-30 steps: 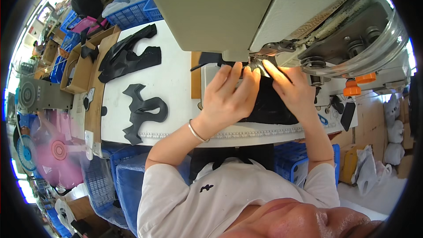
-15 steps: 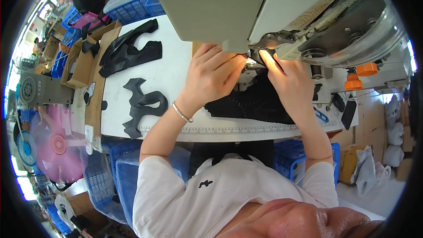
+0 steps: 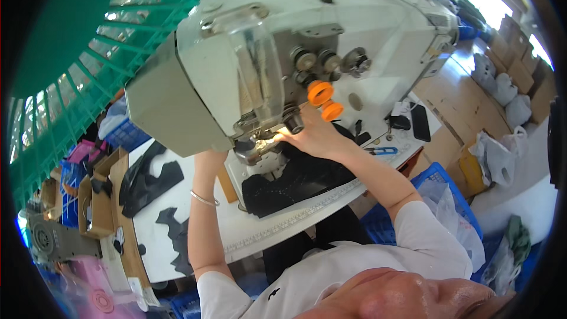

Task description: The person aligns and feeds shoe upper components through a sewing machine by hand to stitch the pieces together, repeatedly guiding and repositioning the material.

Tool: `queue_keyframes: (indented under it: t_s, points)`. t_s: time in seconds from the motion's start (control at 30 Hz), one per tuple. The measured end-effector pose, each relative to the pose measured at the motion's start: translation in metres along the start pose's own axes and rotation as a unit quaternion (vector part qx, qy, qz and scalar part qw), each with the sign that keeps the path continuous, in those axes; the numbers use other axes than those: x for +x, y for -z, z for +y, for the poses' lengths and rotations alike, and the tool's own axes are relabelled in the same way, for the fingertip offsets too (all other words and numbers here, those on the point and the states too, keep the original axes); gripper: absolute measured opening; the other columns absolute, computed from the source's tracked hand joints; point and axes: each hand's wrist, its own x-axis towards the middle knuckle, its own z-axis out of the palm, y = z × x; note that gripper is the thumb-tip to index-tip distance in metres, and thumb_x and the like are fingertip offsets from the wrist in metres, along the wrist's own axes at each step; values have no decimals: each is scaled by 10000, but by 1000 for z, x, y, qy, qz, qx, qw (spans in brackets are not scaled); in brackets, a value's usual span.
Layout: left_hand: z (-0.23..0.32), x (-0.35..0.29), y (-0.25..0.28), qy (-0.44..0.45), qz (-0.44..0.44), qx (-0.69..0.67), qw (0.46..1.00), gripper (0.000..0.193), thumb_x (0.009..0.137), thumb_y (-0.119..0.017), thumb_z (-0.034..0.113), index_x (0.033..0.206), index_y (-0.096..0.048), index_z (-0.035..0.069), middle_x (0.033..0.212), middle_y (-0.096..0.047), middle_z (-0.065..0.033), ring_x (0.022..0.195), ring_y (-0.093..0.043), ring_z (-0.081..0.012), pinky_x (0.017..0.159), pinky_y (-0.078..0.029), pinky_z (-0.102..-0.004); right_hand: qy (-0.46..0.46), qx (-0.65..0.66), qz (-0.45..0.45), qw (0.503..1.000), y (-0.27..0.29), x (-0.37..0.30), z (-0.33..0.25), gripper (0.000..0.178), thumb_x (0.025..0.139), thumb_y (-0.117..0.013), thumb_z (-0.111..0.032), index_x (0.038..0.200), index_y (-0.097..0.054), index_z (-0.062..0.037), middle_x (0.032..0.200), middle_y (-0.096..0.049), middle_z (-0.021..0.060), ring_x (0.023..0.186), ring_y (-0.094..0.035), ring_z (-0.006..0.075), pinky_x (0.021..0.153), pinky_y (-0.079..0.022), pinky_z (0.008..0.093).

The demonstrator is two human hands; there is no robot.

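A large white sewing machine (image 3: 207, 71) stands before me, its lamp lighting the needle area. Under the needle area and over the table edge side lies a black shoe-upper piece (image 3: 277, 192) with a line of light stitch marks. My right hand (image 3: 319, 136) reaches in from the right, fingers bent together at the lit presser foot (image 3: 254, 152) with the black piece between and under them. The machine head covers most of my left hand (image 3: 211, 157); only its wrist side shows, so its fingers are hidden.
More black cut pieces (image 3: 147, 183) lie on the white table at left. A green fan guard (image 3: 118, 53) fills the upper left. Orange knobs (image 3: 321, 93) jut from the machine. Blue thread snips (image 3: 381, 150) and a phone (image 3: 420, 123) lie at right; a blue crate (image 3: 437, 177) stands below.
My view has swung to the right and up, bringing more of the machine and the green fan guard into sight. My left hand's fingers are now hidden behind the machine head.
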Motion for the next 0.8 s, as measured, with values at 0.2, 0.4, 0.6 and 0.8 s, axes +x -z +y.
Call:
queue_keyframes:
  t_s: [0.2,0.4,0.6,0.8]
  points:
    - [20,10,16,207,-83,-200,954,255,880,-586,39,1130,-627,11,1045,-656,-115,973,-612,-230,857,-492,-343,-118,40,110,986,-4,-26,-24,247,831,-697,-228,1017,-663,-69,1103,-611,35,995,-543,280,820,-431,389]
    - [161,-75,64,361,229,-504,750,803,819,-604,-109,1501,-209,42,1428,-393,-129,1259,-471,-232,1019,-444,-340,-228,491,-30,840,-32,-73,-79,244,888,-656,-133,1115,-650,-45,957,-673,25,836,-597,193,778,-445,328]
    - [182,-122,138,415,-108,-692,580,665,913,-522,-99,1506,-247,23,1074,-653,-178,920,-672,-205,719,-536,-266,-468,736,-160,463,-20,-46,-64,383,805,-739,-86,1145,-607,30,1034,-687,74,893,-662,151,833,-538,299]
    - [96,-119,105,496,99,-506,699,514,910,-641,38,1374,-444,-65,1179,-635,-117,1052,-593,-125,915,-476,-278,-445,640,-209,591,-26,-55,-69,301,832,-725,-124,1077,-645,33,996,-680,53,898,-626,106,830,-515,271]
